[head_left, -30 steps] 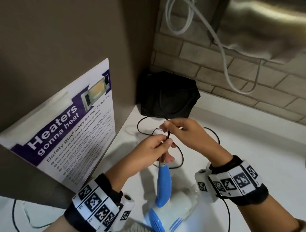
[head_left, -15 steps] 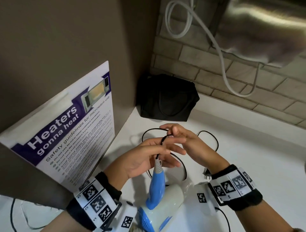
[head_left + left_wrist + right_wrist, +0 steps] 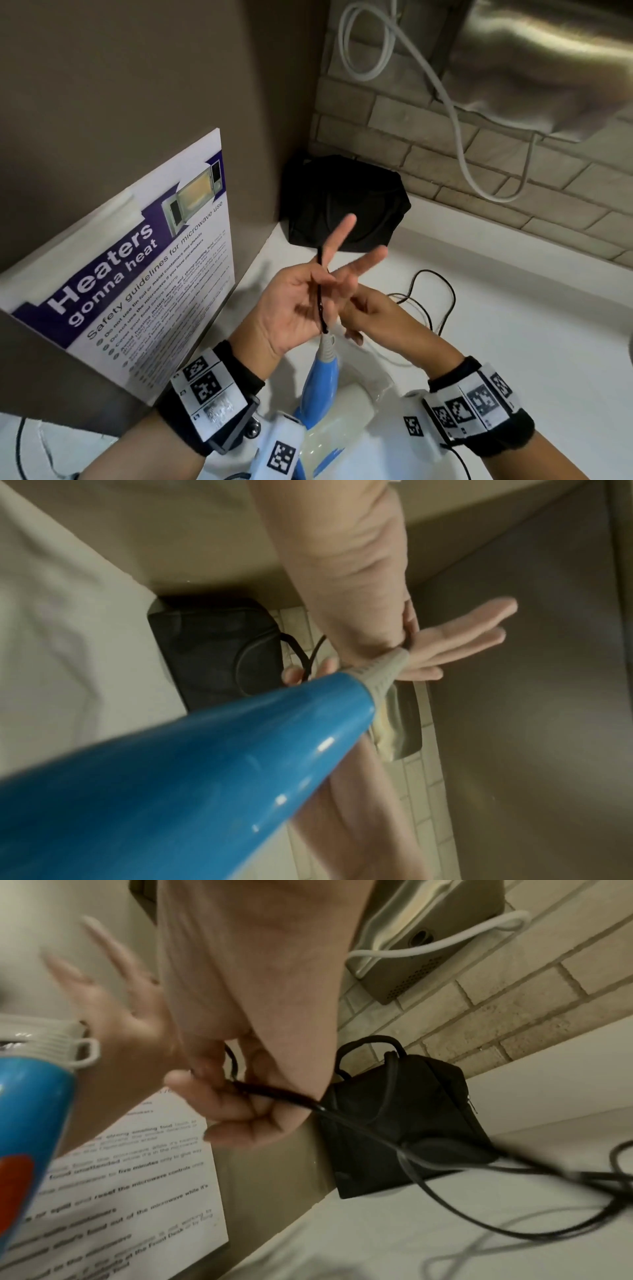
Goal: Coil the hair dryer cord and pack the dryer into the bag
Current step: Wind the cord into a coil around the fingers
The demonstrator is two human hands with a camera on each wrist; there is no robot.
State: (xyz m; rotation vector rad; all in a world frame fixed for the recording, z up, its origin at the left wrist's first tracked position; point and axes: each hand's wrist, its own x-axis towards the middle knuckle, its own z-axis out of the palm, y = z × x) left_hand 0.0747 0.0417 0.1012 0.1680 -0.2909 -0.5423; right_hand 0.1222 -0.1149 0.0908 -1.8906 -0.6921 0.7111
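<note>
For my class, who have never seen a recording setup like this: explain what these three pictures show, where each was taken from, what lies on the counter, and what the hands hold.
No machine here: a person works bare-handed, wearing bands with printed square markers and small cameras on both wrists. The wide picture comes from a head camera looking down; the other two look along each hand. On the white counter lie a black bag in the corner and loose loops of the black cord. A microwave safety poster leans at the left. The left hand is spread open, the cord running up across its palm. The right hand pinches that cord in its fingers. The blue and white hair dryer shows below them; what supports it is unclear.
</note>
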